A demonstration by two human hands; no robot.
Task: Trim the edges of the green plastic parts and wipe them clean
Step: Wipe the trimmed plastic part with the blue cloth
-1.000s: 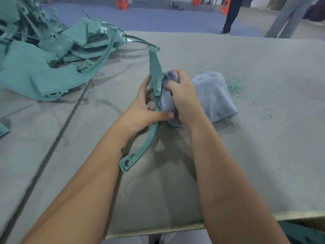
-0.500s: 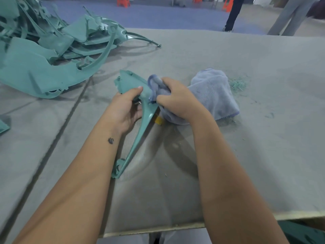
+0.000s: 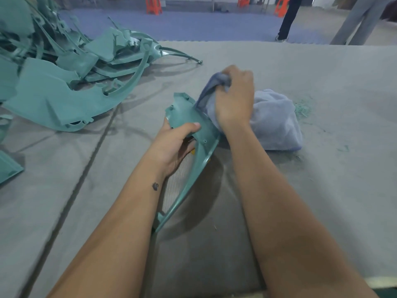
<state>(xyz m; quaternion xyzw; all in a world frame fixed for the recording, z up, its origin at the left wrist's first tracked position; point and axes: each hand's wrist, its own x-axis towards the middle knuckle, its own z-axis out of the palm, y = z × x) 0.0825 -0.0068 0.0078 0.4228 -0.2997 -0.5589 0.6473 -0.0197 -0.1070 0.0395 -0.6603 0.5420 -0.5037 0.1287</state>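
The left hand (image 3: 175, 143) grips the wide end of a curved green part (image 3: 189, 117), thumb laid across its face, the thin tail running down toward the desk (image 3: 322, 190) edge. The right hand (image 3: 234, 100) clutches a bunched blue cloth (image 3: 272, 119) against the part's upper edge, the rest of the cloth heaped on the desk just beside it. Far left, a pile of green parts (image 3: 64, 82) sits well apart, with green shavings (image 3: 301, 108) right of the cloth.
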